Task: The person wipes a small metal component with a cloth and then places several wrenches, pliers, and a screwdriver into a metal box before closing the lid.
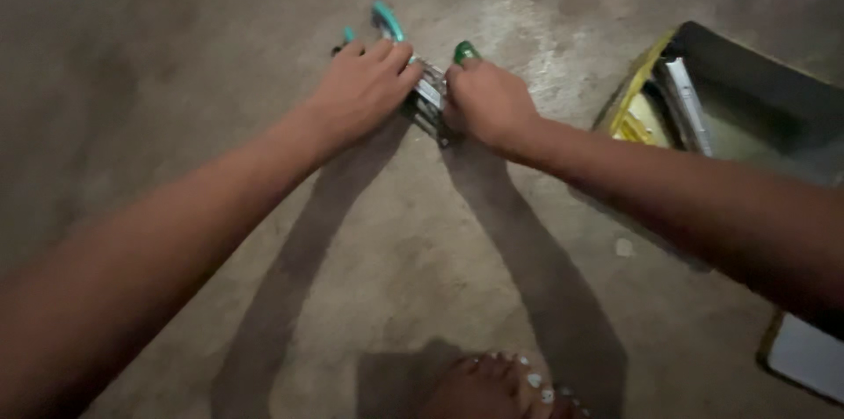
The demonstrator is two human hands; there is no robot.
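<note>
Both hands, left (362,89) and right (486,102), close on a metal tool (428,101) lying on the floor (176,50) between them, its teal handles (385,21) pointing away up-left, nearer the left.

Glossy teal plastic handles (387,21) and dull grey metal parts (429,95) lie on a rough, matt concrete floor (176,50), mottled pale.

Open box (747,76), dark walls, yellow flap, on floor upper right; pale flat packets stand inside. White flat card (807,356), dark-edged, at lower right edge. Contents otherwise indistinct.
</note>
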